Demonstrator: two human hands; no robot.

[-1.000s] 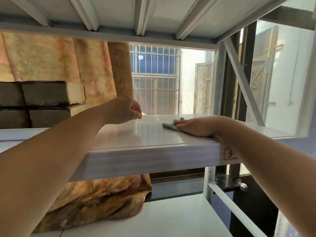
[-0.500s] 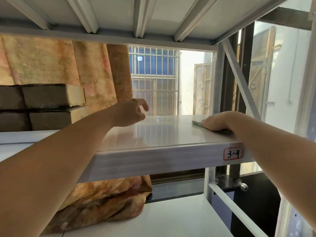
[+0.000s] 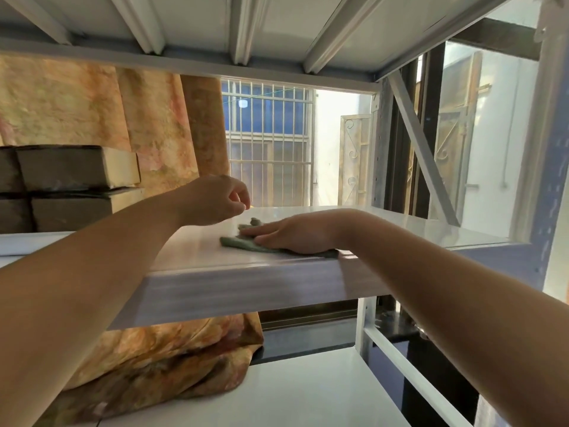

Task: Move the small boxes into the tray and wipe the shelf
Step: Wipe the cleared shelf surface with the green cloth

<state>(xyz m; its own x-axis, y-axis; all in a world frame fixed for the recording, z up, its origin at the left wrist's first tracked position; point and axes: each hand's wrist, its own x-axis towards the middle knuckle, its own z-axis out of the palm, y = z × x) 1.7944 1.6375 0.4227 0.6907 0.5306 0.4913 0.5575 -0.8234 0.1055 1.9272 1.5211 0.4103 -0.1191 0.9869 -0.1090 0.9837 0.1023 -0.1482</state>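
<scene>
A white shelf [image 3: 400, 229] runs across the middle of the head view. A crumpled green cloth [image 3: 243, 243] lies on it near the front edge, and my right hand [image 3: 292, 235] lies flat on top of it, pressing it down. My left hand [image 3: 212, 200] hovers just above the shelf to the left of the cloth, fingers curled in with nothing in them. Several brown boxes [image 3: 77, 167] are stacked at the far left of the same shelf. I see no tray.
An orange patterned fabric [image 3: 147, 124] hangs behind the boxes and bunches onto the lower shelf [image 3: 292, 389]. The underside of the upper shelf [image 3: 246, 26] is close overhead. A diagonal brace [image 3: 421, 149] and uprights close the right end.
My right hand slid the cloth to the right end of the shelf and has now come back left towards the middle. My left hand spread its fingers, then curled them again.
</scene>
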